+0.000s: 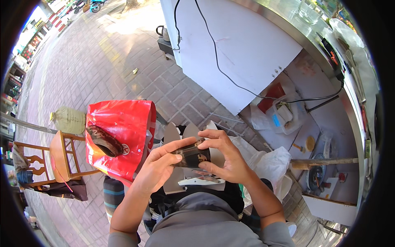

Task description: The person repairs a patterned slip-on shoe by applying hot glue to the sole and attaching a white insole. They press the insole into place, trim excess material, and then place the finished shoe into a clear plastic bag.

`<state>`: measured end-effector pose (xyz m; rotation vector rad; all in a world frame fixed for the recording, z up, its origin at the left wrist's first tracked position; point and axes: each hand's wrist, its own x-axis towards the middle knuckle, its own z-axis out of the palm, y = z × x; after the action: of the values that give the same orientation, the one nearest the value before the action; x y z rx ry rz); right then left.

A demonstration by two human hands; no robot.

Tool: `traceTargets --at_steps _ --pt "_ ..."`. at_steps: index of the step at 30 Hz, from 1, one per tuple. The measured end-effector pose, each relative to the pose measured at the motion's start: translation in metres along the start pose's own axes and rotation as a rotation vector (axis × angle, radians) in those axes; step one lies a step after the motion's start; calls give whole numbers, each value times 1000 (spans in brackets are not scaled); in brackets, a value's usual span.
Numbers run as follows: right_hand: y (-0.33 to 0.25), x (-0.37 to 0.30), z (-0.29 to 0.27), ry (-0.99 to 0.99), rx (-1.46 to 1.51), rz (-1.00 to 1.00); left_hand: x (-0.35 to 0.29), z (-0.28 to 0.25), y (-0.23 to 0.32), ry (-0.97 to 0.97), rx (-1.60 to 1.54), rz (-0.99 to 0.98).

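Observation:
My left hand and my right hand hold a small dark piece with brown-gold patches between them, above my lap. The left thumb presses on its near left side, and the right fingers pinch its right edge. Its exact kind does not show. Below it, a white-handled tool lies across my lap, partly covered by grey-brown card-like pieces. To the left, a dark brown, patterned tube-shaped piece lies on a red plastic sheet or bag.
A wooden chair and a large plastic jug stand at left. To the right are a white plastic bag, a white panel with a black cable, and shelves holding a plastic tub and a metal bowl.

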<state>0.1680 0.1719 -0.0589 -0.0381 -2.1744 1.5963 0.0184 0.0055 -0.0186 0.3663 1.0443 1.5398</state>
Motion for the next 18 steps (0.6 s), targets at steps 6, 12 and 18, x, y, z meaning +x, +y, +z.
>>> traceTargets --at_steps 6,12,18 --pt "-4 3 -1 16 -30 10 2 -1 -2 29 -71 3" --pt "-3 4 0 14 -20 25 4 4 -6 117 36 12" --pt "-7 -5 17 -19 -8 135 -1 2 -2 135 60 -10"
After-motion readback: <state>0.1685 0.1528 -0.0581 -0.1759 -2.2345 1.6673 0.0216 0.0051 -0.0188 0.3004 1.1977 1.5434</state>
